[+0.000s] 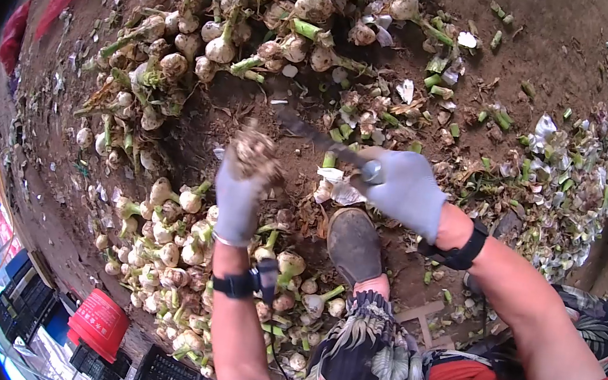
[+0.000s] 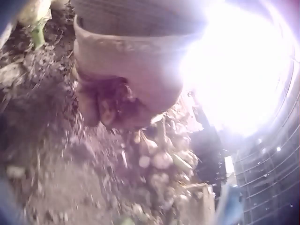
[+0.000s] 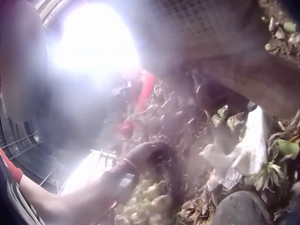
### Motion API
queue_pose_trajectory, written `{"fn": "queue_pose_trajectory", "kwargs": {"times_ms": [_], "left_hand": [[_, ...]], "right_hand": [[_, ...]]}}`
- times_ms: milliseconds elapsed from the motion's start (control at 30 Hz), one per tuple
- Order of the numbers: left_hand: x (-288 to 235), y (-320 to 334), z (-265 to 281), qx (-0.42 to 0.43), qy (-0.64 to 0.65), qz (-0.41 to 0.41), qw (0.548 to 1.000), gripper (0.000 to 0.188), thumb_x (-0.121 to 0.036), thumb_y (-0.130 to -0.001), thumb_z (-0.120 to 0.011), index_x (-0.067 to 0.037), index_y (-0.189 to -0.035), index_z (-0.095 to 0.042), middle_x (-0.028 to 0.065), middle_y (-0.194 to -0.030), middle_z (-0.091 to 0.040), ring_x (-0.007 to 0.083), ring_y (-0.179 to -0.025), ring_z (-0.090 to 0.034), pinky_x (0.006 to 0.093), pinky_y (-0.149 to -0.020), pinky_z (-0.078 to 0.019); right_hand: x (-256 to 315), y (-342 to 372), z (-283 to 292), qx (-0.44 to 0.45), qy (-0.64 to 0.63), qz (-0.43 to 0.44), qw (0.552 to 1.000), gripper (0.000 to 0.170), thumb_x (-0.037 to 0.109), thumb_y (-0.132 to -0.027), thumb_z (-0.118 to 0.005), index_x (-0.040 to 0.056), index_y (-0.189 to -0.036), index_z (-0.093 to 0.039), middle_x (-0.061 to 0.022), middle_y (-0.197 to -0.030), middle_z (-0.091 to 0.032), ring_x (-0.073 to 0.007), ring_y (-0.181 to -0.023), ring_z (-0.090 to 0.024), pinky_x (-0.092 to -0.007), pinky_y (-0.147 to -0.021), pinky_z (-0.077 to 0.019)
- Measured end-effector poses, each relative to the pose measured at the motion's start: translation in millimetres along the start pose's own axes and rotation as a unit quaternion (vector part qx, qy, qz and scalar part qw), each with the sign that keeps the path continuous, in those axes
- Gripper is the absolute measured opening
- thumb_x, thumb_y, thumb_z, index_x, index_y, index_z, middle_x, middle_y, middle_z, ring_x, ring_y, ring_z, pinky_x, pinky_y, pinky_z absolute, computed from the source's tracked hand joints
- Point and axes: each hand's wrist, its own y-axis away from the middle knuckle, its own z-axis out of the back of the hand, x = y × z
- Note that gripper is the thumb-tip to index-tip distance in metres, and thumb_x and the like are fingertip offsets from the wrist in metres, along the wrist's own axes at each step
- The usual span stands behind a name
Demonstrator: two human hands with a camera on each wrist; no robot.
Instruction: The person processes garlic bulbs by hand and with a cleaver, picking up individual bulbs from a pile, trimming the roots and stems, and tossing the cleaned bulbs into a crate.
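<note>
item: floral trousers (image 1: 365,356), five o'clock, nearest the camera.
item: shoe (image 1: 355,246), four o'clock, on the soil.
item: gloved left hand (image 1: 238,200), eight o'clock of centre; holding one bulb (image 1: 252,152), blurred, roots up; whether it is trimmed cannot be told.
item: gloved right hand (image 1: 404,191), three o'clock; gripping the handle of a knife (image 1: 312,132), blade towards ten o'clock, apart from the bulb.
item: near pile of bulbs (image 1: 173,277), seven o'clock, mostly pale and short-stemmed; judged the finished portion.
item: red tub (image 1: 100,321), eight o'clock, beside black crates (image 1: 164,364).
item: stem cuttings (image 1: 502,119), two o'clock, scattered; judged waste from work done.
item: papery skins (image 1: 556,188), three o'clock, heaped.
item: far heap of bulbs (image 1: 220,50), eleven o'clock, many long-stemmed and soiled; judged the portion left. overall: seemingly part-way, with plenty remaining.
</note>
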Motion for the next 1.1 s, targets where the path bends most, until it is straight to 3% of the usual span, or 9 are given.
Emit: {"fn": "queue_pose_trajectory", "kwargs": {"times_ms": [267, 433, 533, 600, 767, 867, 900, 1033, 1100], "left_hand": [[47, 68, -18, 0.01, 0.028, -0.023, 0.999, 0.073, -0.004, -0.087, -0.074, 0.006, -0.148, -0.034, 0.0122, -0.117, -0.067, 0.0194, -0.101, -0.066, 0.0307, -0.093, -0.0532], [19, 64, -23, 0.007, -0.279, -0.253, 0.926, 0.047, -0.003, -0.087, -0.068, 0.006, -0.132, -0.055, 0.0141, -0.114, -0.069, 0.0216, -0.101, -0.066, 0.0344, -0.091, -0.0523], [12, 71, -23, 0.057, -0.256, -0.244, 0.934, 0.044, -0.004, -0.086, -0.07, 0.005, -0.127, -0.058, 0.0134, -0.114, -0.069, 0.0221, -0.101, -0.066, 0.0347, -0.091, -0.052], [19, 76, -22, 0.059, -0.004, 0.008, 0.998, 0.04, -0.004, -0.084, -0.072, 0.003, -0.121, -0.062, 0.0124, -0.113, -0.069, 0.0222, -0.099, -0.066, 0.0341, -0.089, -0.0527], [-8, 83, -22, 0.079, -0.163, 0.018, 0.983, 0.047, -0.004, -0.079, -0.075, -0.001, -0.124, -0.061, 0.012, -0.103, -0.068, 0.0271, -0.099, -0.067, 0.0355, -0.081, -0.0539], [-16, 88, -23, 0.126, -0.121, -0.178, 0.968, 0.062, -0.024, -0.082, -0.082, 0.004, -0.128, -0.053, 0.0087, -0.105, -0.068, 0.0206, -0.094, -0.069, 0.0309, -0.081, -0.0557], [-28, 101, -27, 0.143, 0.18, 0.03, 0.973, 0.063, -0.023, -0.083, -0.082, 0.006, -0.129, -0.05, 0.0081, -0.108, -0.068, 0.017, -0.096, -0.067, 0.0294, -0.084, -0.0555], [-24, 98, -53, 0.066, 0.067, 0.06, 0.994, 0.043, -0.003, -0.08, -0.078, -0.005, -0.118, -0.059, 0.0045, -0.109, -0.064, 0.0145, -0.103, -0.064, 0.0285, -0.087, -0.0539], [1, 93, -52, 0.067, -0.194, -0.172, 0.964, 0.028, -0.002, -0.072, -0.075, -0.008, -0.098, -0.066, 0.0085, -0.103, -0.065, 0.0247, -0.094, -0.065, 0.0351, -0.078, -0.0525]], "right_hand": [[21, 1, -2, 0.021, 0.188, 0.203, 0.961, 0.012, 0.015, -0.08, -0.065, 0.0119, -0.091, -0.063, -0.0087, -0.079, -0.066, -0.0299, -0.079, -0.07, -0.0422, -0.065, -0.0542], [25, 7, 4, 0.034, 0.193, 0.253, 0.947, 0.011, 0.016, -0.078, -0.067, 0.0114, -0.087, -0.064, -0.0094, -0.078, -0.066, -0.0296, -0.074, -0.07, -0.0416, -0.066, -0.0542], [25, 12, 5, 0.054, 0.191, 0.241, 0.95, 0.013, 0.017, -0.077, -0.067, 0.0119, -0.088, -0.065, -0.0098, -0.079, -0.067, -0.0304, -0.075, -0.07, -0.0419, -0.065, -0.0541], [17, 14, 3, 0.039, 0.195, 0.229, 0.953, 0.013, 0.017, -0.077, -0.067, 0.012, -0.089, -0.065, -0.0098, -0.079, -0.067, -0.0306, -0.075, -0.07, -0.0418, -0.066, -0.0542], [12, 21, 1, 0.048, 0.182, 0.226, 0.956, 0.016, 0.016, -0.078, -0.065, 0.0115, -0.094, -0.067, -0.0111, -0.083, -0.069, -0.0313, -0.079, -0.07, -0.0412, -0.067, -0.0551], [-13, 4, 8, 0.147, 0.226, -0.043, 0.962, 0.022, 0.015, -0.083, -0.061, 0.0133, -0.102, -0.071, -0.0138, -0.084, -0.072, -0.0332, -0.08, -0.071, -0.0423, -0.07, -0.0554], [-29, 12, 7, 0.103, 0.189, -0.047, 0.975, 0.021, 0.017, -0.083, -0.062, 0.013, -0.101, -0.072, -0.0146, -0.082, -0.071, -0.0341, -0.079, -0.07, -0.0427, -0.07, -0.0549], [-38, 32, -6, 0.013, 0.004, -0.002, 1.0, 0.022, 0.023, -0.083, -0.064, 0.0107, -0.098, -0.073, -0.0175, -0.08, -0.069, -0.0366, -0.076, -0.069, -0.0442, -0.067, -0.0535], [-25, 31, -5, 0.04, 0.008, 0.017, 0.999, 0.023, 0.025, -0.082, -0.065, 0.0103, -0.098, -0.073, -0.0179, -0.081, -0.069, -0.0367, -0.077, -0.069, -0.0445, -0.068, -0.0534]]}}
